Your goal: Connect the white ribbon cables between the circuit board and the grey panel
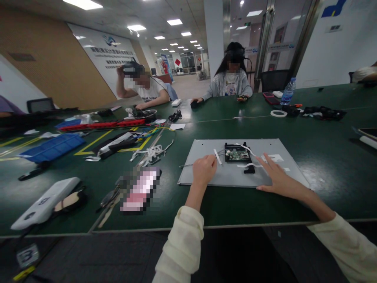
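Observation:
A flat grey panel (206, 147) lies on the green table in front of me. Near its middle sits a green circuit board (237, 155) in a black frame, with a small black piece (249, 169) just below. My left hand (204, 169) is closed over the panel's left part; what its fingers grip is hidden. A short white strip (218, 156) shows right beside its fingertips, and a thin grey cord or rod (186, 166) sticks out to its left. My right hand (277, 180) rests open, fingers spread, on the panel's right side, by a white tape strip (249, 149).
To the left lie a phone (141, 188), a heap of white strips (153, 154), a blue tray (53, 147) and a white device (45, 202). Two people sit across the table. A bottle (288, 92) and a tape roll (278, 113) stand at the far right.

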Tool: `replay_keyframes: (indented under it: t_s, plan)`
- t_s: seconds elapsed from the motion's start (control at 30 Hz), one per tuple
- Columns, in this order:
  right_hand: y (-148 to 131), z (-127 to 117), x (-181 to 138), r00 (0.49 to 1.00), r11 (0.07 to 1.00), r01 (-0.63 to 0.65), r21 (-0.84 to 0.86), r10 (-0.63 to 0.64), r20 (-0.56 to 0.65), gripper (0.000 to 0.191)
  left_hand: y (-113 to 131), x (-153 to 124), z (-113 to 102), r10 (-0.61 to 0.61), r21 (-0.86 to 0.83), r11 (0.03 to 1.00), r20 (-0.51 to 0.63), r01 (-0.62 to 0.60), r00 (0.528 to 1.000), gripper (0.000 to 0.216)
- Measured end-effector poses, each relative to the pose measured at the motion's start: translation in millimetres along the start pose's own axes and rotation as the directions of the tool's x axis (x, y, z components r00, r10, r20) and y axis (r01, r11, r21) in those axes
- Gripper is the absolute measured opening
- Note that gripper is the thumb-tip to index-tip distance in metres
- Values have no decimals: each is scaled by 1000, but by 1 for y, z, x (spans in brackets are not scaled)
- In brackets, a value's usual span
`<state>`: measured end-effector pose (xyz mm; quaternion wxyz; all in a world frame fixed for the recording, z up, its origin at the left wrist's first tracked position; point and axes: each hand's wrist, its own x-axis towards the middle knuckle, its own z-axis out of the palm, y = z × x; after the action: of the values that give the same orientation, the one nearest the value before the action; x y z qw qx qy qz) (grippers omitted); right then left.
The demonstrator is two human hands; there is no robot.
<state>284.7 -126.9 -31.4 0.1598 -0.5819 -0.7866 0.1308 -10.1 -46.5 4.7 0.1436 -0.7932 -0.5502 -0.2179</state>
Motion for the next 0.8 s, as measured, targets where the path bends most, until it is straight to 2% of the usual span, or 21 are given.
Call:
replay_keyframes:
  t_s: [0.17,0.33,0.43,0.6,0.8]
  plan:
    - [28,2,13,983,981,-181,-62,179,-36,104,0,0,3,22,-22,1000,-23,-23,999,30]
    - [60,-3,27,906,900,-423,-110,416,-80,99,1,0,1,54,-64,996,-39,-57,998,34]
    - [76,-6,32,829,823,-558,-106,547,-117,100,3,0,-2,75,-104,991,-36,-79,997,36]
    - [101,-14,36,662,665,-746,-34,737,-138,108,6,-2,-4,92,-184,978,-22,-94,996,35]
    - [127,-25,35,469,486,-868,101,870,-149,114,8,-3,-3,94,-200,975,-6,-93,996,36]
